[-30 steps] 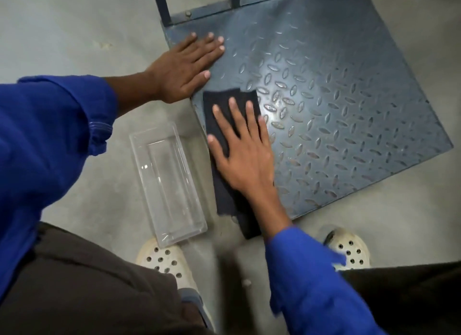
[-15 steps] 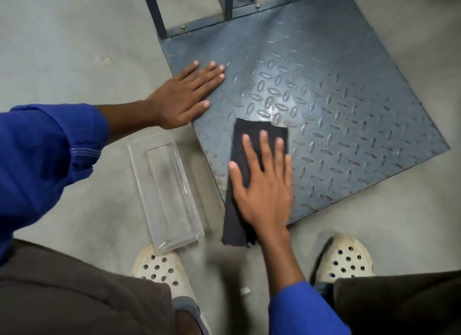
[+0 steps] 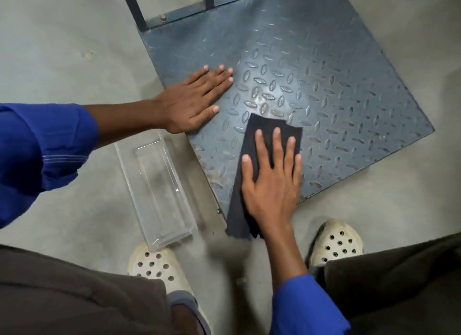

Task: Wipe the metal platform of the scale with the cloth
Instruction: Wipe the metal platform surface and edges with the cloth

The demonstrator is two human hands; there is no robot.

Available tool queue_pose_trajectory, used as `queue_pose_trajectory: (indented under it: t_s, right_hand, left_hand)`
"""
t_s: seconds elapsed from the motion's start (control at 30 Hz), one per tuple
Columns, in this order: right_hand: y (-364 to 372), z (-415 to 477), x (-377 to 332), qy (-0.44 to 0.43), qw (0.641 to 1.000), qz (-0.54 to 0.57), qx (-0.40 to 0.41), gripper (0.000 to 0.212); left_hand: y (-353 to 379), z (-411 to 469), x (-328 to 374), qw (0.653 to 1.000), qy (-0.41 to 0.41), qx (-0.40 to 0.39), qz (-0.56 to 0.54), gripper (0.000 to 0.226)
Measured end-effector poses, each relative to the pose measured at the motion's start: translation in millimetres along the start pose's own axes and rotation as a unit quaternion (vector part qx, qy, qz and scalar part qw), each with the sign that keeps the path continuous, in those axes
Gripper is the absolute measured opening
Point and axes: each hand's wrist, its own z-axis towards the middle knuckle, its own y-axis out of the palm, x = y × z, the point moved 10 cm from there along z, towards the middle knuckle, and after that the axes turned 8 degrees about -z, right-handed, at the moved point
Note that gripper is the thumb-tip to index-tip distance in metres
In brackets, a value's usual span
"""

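Observation:
The scale's metal platform is a blue-grey checker plate lying flat on the concrete floor. A dark cloth lies on its near corner and hangs over the front edge. My right hand presses flat on the cloth, fingers spread and pointing away from me. Resting palm-down on the platform's left edge is my left hand, fingers together, holding nothing.
A clear plastic tray sits on the floor just left of the platform. My two white perforated clogs stand at the near edge. Blue uprights of the scale frame rise at the platform's far side.
My right hand slid the cloth to the right along the platform's near edge. My left hand stayed pressed on the left edge.

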Motion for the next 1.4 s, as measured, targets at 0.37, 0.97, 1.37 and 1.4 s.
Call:
queue_pose_trajectory:
  t_s: [0.37, 0.97, 1.37, 1.4]
  right_hand:
    - [-2, -12, 13, 0.003, 1.0, 0.0, 0.01, 0.062]
    - [-8, 19, 86, 0.171, 0.984, 0.022, 0.047, 0.062]
    - [-8, 86, 104, 0.103, 0.994, 0.033, 0.005, 0.065]
    - [-9, 87, 95, 0.102, 0.994, 0.034, 0.005, 0.065]
  left_hand:
    - [3, 5, 20, 1.0, 0.018, -0.002, -0.003, 0.072]
    - [20, 5, 59, 0.993, 0.109, -0.033, -0.004, 0.077]
    - [19, 13, 39, 0.996, 0.072, -0.054, -0.027, 0.097]
    - [18, 15, 33, 0.996, 0.061, -0.058, -0.025, 0.1]
